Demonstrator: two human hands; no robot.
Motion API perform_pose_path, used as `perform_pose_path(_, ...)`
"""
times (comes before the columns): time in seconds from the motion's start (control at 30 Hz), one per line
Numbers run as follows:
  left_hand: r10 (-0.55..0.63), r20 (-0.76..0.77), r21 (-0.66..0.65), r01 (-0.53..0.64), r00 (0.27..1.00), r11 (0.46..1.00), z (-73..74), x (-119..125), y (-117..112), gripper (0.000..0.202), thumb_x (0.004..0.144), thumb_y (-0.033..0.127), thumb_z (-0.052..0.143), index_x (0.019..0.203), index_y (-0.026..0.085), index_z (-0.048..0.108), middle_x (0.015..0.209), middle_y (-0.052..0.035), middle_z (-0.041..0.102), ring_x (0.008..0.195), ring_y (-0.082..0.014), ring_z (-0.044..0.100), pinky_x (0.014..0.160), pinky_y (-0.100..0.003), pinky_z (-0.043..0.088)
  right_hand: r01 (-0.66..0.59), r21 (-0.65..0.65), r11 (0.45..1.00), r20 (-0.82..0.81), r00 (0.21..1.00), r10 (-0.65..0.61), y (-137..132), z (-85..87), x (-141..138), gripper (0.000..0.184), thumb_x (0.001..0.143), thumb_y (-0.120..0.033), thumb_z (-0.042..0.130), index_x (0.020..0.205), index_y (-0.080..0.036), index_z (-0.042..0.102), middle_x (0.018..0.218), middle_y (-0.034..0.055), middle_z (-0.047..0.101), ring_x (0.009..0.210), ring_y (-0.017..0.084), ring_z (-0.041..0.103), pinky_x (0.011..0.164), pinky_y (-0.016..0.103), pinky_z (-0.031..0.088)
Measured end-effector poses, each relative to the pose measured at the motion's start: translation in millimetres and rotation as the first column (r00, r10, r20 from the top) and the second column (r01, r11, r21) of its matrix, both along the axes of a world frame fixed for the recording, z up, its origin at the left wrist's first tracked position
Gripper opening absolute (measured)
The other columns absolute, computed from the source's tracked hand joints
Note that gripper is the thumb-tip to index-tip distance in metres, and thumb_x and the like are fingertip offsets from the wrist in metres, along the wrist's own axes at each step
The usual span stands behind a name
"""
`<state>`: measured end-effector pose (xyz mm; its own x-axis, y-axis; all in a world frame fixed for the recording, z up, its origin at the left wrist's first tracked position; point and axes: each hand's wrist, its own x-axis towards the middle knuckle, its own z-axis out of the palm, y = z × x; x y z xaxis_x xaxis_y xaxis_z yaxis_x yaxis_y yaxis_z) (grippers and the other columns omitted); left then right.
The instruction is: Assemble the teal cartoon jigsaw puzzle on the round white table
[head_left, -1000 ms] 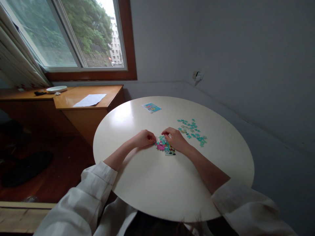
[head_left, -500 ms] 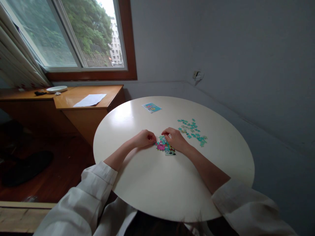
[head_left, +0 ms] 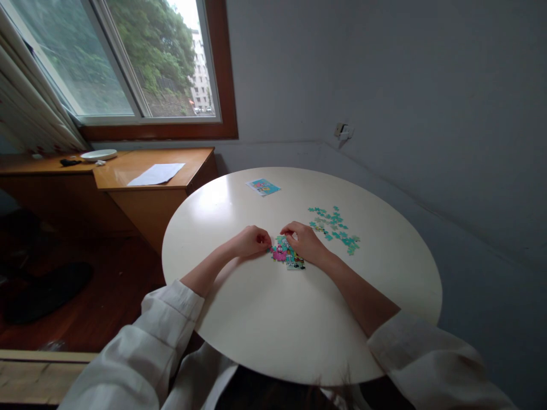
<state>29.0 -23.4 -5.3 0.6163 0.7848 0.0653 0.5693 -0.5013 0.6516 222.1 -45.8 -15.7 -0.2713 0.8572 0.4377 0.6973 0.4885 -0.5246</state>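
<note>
A partly joined jigsaw puzzle (head_left: 280,254), with pink, teal and yellow cartoon figures, lies near the middle of the round white table (head_left: 273,319). At its left edge my left hand (head_left: 254,240) is closed in a pinch. A small teal puzzle piece (head_left: 269,249) shows under those fingertips. My right hand (head_left: 302,240) rests over the puzzle's upper right part, its fingers curled at the top edge. The palm and fingers hide some of the puzzle there.
Several loose teal puzzle pieces (head_left: 337,228) are spread to the right of my right hand. A picture card (head_left: 264,187) lies toward the table's far edge. Beyond the table on the left stands a wooden desk (head_left: 123,165) with a white paper (head_left: 156,174) and a plate (head_left: 99,154).
</note>
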Motion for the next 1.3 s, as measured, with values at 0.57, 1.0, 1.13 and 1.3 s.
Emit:
perform_pose_path(0.57, -0.005, 0.002, -0.009, 0.005, 1.000, 1.000, 2.7, 0.3, -2.8, 0.018, 0.068, 0.025, 0.053, 0.069, 0.013, 0.067, 0.061, -0.0009, 0.060, 0.056, -0.0101, 0.047, 0.054, -0.020, 0.038, 0.005, -0.006, 1.000, -0.003, 1.000, -0.005, 1.5, -2.1, 0.0, 0.022, 0.070, -0.004, 0.046, 0.076, -0.016, 0.064, 0.077, 0.0035, 0.063, 0.072, 0.014, 0.056, 0.071, 0.027, 0.043)
perform_pose_path(1.0, -0.009, -0.009, -0.012, 0.009, 1.000, 1.000, 5.2, 1.2, -4.5, 0.017, 0.068, 0.024, 0.051, 0.068, 0.014, 0.066, 0.061, -0.0008, 0.060, 0.056, -0.0099, 0.047, 0.055, -0.020, 0.038, 0.010, -0.016, 1.000, 0.007, 1.000, -0.010, 0.0, 0.2, -1.1, 0.022, 0.071, -0.004, 0.046, 0.076, -0.015, 0.064, 0.077, 0.0048, 0.062, 0.072, 0.014, 0.057, 0.071, 0.027, 0.043)
perform_pose_path(1.13, -0.011, -0.012, -0.012, 0.011, 1.000, 1.000, 6.4, 1.4, -5.2, 0.018, 0.068, 0.024, 0.052, 0.068, 0.013, 0.066, 0.060, -0.0010, 0.060, 0.056, -0.0101, 0.047, 0.054, -0.020, 0.038, 0.009, -0.015, 1.000, 0.004, 1.000, -0.009, -0.6, 0.0, -0.4, 0.021, 0.071, -0.004, 0.046, 0.076, -0.015, 0.064, 0.078, 0.0046, 0.063, 0.072, 0.014, 0.057, 0.071, 0.027, 0.043)
perform_pose_path(1.3, -0.013, -0.014, -0.015, 0.012, 1.000, 1.000, 4.8, 1.5, -4.2, 0.017, 0.068, 0.022, 0.051, 0.069, 0.013, 0.066, 0.060, -0.0004, 0.060, 0.056, -0.0096, 0.047, 0.054, -0.020, 0.038, 0.008, -0.014, 1.000, 0.003, 1.000, -0.008, -0.3, 0.1, 0.2, 0.022, 0.070, -0.004, 0.046, 0.076, -0.015, 0.064, 0.077, 0.0043, 0.063, 0.072, 0.014, 0.056, 0.071, 0.026, 0.043)
